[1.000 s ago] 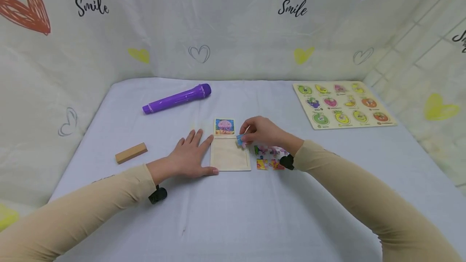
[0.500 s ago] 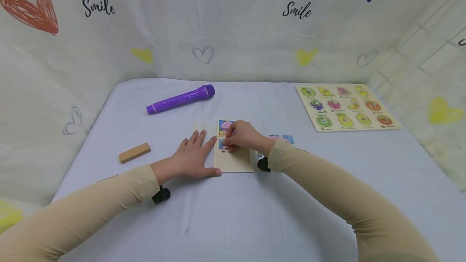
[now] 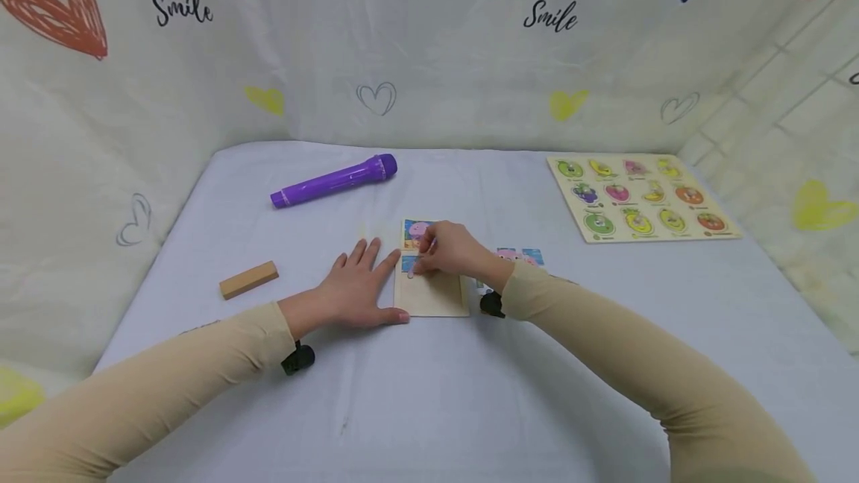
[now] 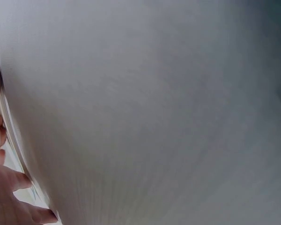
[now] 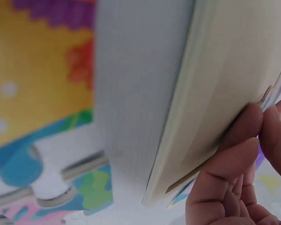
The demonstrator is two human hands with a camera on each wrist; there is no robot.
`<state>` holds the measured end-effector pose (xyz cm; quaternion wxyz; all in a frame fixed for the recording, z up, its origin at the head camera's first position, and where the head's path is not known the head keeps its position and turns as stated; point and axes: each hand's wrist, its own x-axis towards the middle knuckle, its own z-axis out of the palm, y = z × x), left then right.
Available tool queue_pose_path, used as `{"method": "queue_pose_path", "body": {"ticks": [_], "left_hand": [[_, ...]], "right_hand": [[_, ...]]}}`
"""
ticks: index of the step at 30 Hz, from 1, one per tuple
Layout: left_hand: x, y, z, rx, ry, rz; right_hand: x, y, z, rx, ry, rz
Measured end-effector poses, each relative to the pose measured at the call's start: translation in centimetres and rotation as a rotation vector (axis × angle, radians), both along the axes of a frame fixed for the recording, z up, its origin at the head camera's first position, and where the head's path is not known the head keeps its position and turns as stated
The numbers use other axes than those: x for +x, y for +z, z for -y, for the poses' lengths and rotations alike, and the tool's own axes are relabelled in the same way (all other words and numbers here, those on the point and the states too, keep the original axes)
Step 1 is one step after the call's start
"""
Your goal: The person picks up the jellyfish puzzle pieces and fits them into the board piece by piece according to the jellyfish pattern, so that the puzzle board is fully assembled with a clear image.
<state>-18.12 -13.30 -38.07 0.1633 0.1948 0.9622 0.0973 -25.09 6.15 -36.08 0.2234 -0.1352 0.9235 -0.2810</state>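
Note:
A small wooden puzzle board (image 3: 429, 302) lies mid-table, with a jellyfish picture (image 3: 412, 232) at its far end and a bare recess below. My right hand (image 3: 456, 250) pinches a blue jigsaw piece (image 3: 408, 265) between thumb and fingers, at the recess's upper left corner. Part of that picture is hidden behind the right hand. With fingers spread, my left hand (image 3: 356, 291) rests on the tablecloth, fingertip and thumb at the board's left edge. The right wrist view shows the pinching fingers (image 5: 246, 124) close over the board.
Several loose jigsaw pieces (image 3: 532, 256) lie right of the board, partly hidden by the right wrist. A purple microphone (image 3: 334, 181) is at the back left. A wooden block (image 3: 248, 280) lies left, a fruit puzzle board (image 3: 643, 198) back right.
My right hand has carried the blue piece leftward from the board's right side to the recess's upper left corner. The left hand stays at the board's left edge.

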Motion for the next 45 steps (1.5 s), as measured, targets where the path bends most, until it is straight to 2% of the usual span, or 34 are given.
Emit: {"method": "queue_pose_path", "body": {"ticks": [4,8,17,25,31,37,42,45], "left_hand": [[0.0,0.1,0.0,0.001,0.001,-0.001],[0.0,0.0,-0.1,0.001,-0.001,-0.004],[-0.1,-0.1,0.0,-0.010,-0.034,-0.012],[-0.1,-0.2,-0.1,-0.028,-0.033,-0.001],[0.0,-0.2,-0.4,-0.030,-0.030,0.006],[-0.1,-0.1,-0.5,-0.051,-0.030,0.017],[-0.2,-0.2,-0.4,-0.054,-0.028,0.014],[-0.2,-0.2,-0.4,-0.053,-0.027,0.013]], "right_hand": [[0.3,0.0,-0.1,0.061,0.060,-0.061],[0.5,-0.2,0.1,0.082,0.077,-0.095],[0.4,-0.3,0.2,0.102,0.086,-0.121],[0.5,-0.3,-0.7,0.061,0.134,-0.122],[0.2,0.1,-3.7,0.009,0.144,-0.157],[-0.5,0.9,-8.9,-0.021,0.071,-0.225],[-1.4,0.6,-13.0,0.025,0.026,-0.287],[-1.6,0.1,-14.5,0.074,0.015,-0.286]]}}
